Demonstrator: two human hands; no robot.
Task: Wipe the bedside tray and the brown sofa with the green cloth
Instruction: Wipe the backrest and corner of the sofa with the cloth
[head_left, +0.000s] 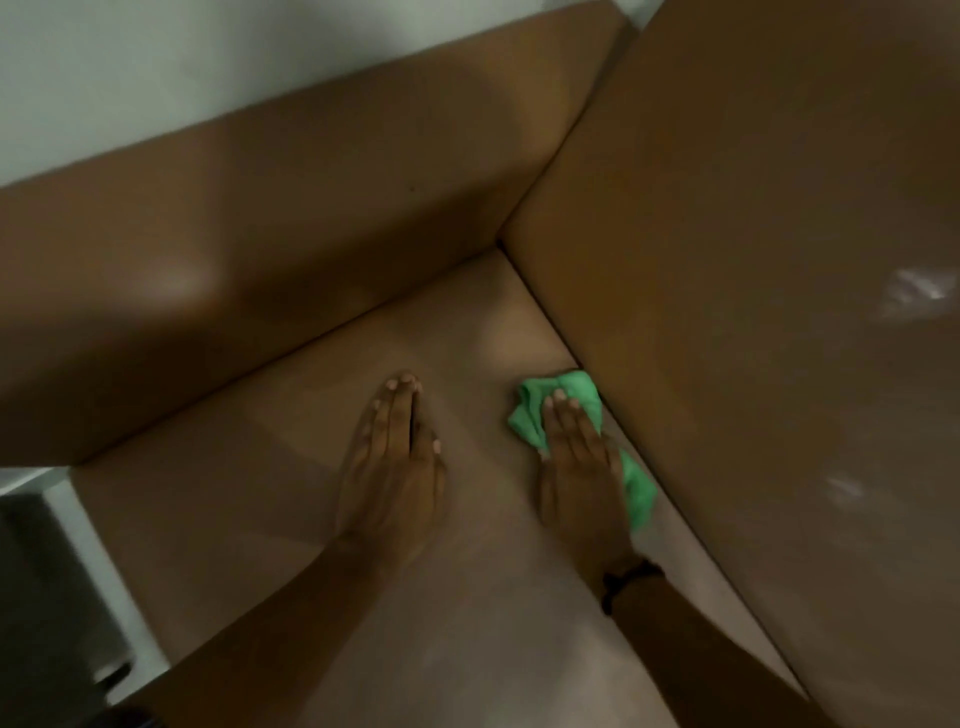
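Note:
The brown sofa (291, 467) fills the view, its seat meeting a cushion at the back and another on the right in a corner. My right hand (576, 462) lies flat on the green cloth (530, 415), pressing it onto the seat right beside the right-hand cushion (753, 260). The crumpled cloth sticks out past my fingertips and along the outer side of my hand. My left hand (395, 457) rests flat on the bare seat to the left of the cloth, fingers together, holding nothing. A dark band circles my right wrist.
A pale wall (156, 67) rises behind the back cushion (260, 249). At the lower left, beyond the seat's edge, stands a white and dark grey object (57, 582), blurred. The bedside tray is not visible.

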